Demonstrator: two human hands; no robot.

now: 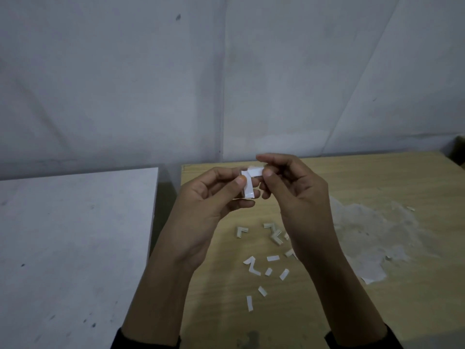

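Both hands are raised above a wooden table and share one small white L-shaped piece. My left hand pinches its lower arm between thumb and fingers. My right hand pinches the end of its upper arm with thumb and forefinger. On the table below lie several more white L-shaped pieces and several small white paper strips.
A clear crumpled plastic sheet lies on the table to the right of my right arm. A grey-white block or table stands to the left, across a narrow gap. A grey sheet wall closes the back.
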